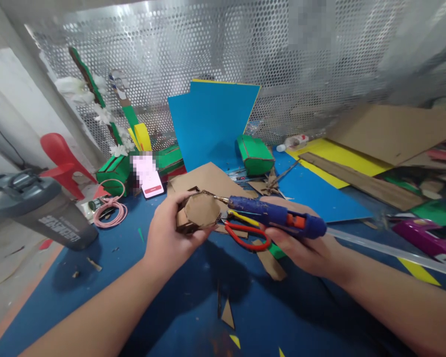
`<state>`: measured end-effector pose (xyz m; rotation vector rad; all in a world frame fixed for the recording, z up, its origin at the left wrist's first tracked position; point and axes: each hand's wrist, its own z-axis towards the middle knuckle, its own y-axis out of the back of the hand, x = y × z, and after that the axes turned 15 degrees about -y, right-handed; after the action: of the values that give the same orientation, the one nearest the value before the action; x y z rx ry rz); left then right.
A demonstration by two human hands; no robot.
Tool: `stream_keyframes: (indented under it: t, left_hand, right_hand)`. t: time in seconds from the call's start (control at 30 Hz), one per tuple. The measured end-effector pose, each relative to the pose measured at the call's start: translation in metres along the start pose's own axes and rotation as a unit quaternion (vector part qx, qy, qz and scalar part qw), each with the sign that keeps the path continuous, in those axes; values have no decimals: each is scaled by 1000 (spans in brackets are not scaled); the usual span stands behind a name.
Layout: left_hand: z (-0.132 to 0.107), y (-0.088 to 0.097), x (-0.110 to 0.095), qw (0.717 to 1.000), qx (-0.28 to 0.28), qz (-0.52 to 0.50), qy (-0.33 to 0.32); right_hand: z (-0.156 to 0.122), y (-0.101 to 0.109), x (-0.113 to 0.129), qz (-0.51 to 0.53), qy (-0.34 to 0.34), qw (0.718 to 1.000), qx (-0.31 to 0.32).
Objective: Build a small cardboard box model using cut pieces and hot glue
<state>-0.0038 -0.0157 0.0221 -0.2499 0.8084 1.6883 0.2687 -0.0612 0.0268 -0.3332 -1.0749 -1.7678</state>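
My left hand (pixel 169 233) is closed round a small brown cardboard piece with an eight-sided face (pixel 199 211), held above the blue table. My right hand (pixel 305 248) grips a blue glue gun (pixel 275 215) with an orange trigger. A clear glue stick juts from the gun's rear to the right. The gun's metal nozzle points left and touches the cardboard piece's right edge. Red-handled scissors (pixel 245 235) lie just under the gun.
A grey shaker bottle (pixel 40 210) stands at the left, with a pink coiled cable (pixel 111 208) and a phone (pixel 150 178) behind. Green cardboard boxes (pixel 254 154), blue sheets (pixel 211 124), yellow sheets and brown cardboard (pixel 390 131) crowd the back. Scraps litter the blue table (pixel 163 317).
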Motion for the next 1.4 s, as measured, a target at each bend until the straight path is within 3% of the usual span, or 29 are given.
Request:
stream_keyframes:
  t: [0.3, 0.5, 0.87, 1.13, 1.4]
  left_hand:
    - [-3, -3, 1, 999, 6, -32, 11]
    - [-1, -3, -3, 999, 38, 3, -25]
    - [0, -2, -8, 994, 71, 50, -62]
    - [-1, -4, -9, 997, 55, 46, -33]
    - [4, -7, -12, 999, 10, -44, 29]
  right_hand:
    - [-4, -5, 7, 72, -33, 996, -40]
    - [-2, -2, 5, 53, -6, 998, 19]
    - [-1, -6, 6, 59, -18, 998, 24]
    - [0, -6, 8, 36, 10, 999, 1]
    - [-2, -3, 3, 36, 6, 999, 12]
